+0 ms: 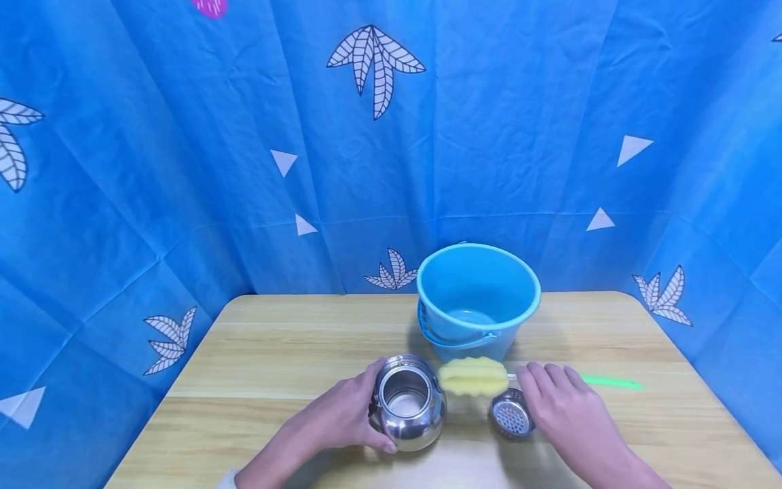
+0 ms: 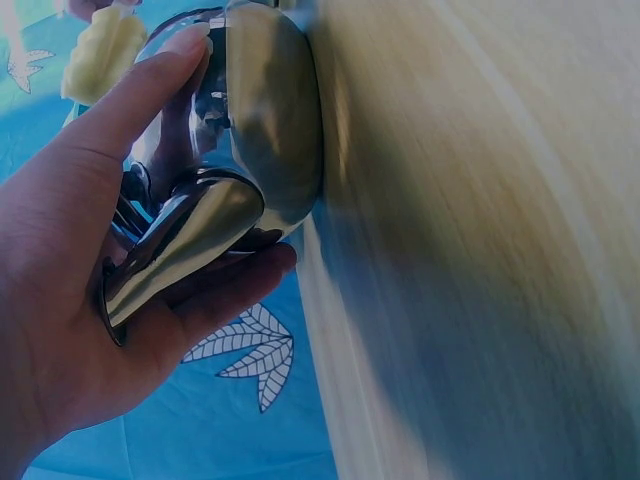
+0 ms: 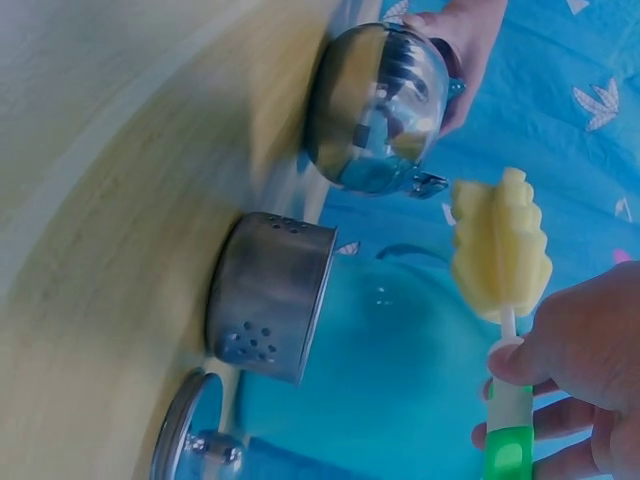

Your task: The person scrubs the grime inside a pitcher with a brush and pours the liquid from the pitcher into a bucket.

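Observation:
A shiny steel teapot [image 1: 421, 432] stands upright and lidless on the table, its round mouth facing up. My left hand [image 1: 345, 412] grips its left side, thumb in front; the left wrist view shows the spout-like part [image 2: 185, 245] between thumb and fingers. In my right hand [image 1: 565, 411] is a sponge bottle brush [image 1: 473, 377], gripped by its white and green handle. Its yellow head is in the air just right of the teapot's mouth. Below it stands a perforated steel strainer basket [image 1: 512, 415]. Beside that, the right wrist view shows a knobbed metal lid [image 3: 178, 425].
A light blue bucket [image 1: 479, 350] with its handle down stands behind the brush, towards the back of the table. The pale wooden table [image 1: 293, 339] is bordered by a blue patterned curtain [image 1: 501, 136] at the back and sides.

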`<state>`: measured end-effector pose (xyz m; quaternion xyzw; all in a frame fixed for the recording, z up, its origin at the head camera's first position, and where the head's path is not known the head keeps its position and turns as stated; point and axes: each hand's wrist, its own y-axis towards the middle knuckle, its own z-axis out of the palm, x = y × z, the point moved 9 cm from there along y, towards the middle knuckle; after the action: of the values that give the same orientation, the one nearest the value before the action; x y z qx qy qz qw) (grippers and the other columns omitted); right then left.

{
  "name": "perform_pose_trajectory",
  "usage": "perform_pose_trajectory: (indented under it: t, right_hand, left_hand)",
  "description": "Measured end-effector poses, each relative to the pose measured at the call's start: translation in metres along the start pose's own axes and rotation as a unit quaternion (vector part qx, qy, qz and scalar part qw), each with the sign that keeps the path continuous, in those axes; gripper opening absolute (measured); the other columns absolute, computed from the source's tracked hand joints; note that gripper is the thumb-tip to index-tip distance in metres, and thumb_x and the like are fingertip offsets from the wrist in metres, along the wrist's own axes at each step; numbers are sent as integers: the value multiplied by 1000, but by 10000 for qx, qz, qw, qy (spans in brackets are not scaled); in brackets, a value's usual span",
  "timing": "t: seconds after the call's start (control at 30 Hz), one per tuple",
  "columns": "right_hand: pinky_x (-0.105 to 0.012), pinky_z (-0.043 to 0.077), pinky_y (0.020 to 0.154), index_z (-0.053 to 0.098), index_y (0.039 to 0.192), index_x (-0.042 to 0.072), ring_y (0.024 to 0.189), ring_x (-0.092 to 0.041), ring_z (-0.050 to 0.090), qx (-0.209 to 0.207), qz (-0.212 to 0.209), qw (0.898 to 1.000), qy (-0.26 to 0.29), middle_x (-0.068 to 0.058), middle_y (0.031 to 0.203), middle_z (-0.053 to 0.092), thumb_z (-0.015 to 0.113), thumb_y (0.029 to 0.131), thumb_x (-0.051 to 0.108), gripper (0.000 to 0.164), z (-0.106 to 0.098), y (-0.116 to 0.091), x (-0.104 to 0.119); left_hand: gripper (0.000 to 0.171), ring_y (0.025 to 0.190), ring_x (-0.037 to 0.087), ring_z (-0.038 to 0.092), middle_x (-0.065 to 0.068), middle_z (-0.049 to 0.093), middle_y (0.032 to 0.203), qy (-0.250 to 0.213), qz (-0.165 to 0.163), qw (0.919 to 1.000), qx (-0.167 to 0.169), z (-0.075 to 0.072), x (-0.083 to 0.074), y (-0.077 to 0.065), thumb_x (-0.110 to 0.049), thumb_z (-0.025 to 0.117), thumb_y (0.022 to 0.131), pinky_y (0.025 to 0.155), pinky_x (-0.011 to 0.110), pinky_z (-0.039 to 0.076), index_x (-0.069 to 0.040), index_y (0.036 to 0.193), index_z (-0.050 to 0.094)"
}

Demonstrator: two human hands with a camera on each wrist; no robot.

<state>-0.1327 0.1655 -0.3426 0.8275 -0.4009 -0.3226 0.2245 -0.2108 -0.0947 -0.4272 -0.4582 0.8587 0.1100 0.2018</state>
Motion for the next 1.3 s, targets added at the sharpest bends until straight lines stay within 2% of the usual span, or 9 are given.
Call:
perform_pose_trajectory:
  t: [0.57, 0.87, 1.3]
  right_hand:
    - [-50, 65, 69, 61, 106, -8, 77, -36, 70, 114, 292, 9995, 108, -23, 94, 70, 3, 111, 8, 60, -1, -25, -21]
    - [-52, 64, 72, 61, 110, -8, 83, -39, 70, 338, 525, 9980, 24, -24, 99, 70, -2, 109, 10, 65, 0, -38, -35]
    - [-54, 63, 71, 59, 109, -9, 82, -40, 70, 279, 802, 9964, -13, -24, 97, 70, 0, 110, 9, 62, -7, -50, -54]
  left_hand:
    - [136, 126, 33, 67, 21, 62, 143, 62, -14, 10000, -7, 1, 2, 0, -64, 93, 60, 108, 47, 57, -3, 160, 25]
    - [136, 127, 33, 66, 21, 61, 144, 41, -47, 10000, 42, 1, 2, 0, -64, 93, 60, 108, 47, 57, -3, 160, 24]
    - [135, 127, 34, 66, 21, 61, 144, 41, -46, 10000, 70, 0, 0, -1, -64, 92, 61, 108, 48, 57, -3, 160, 23]
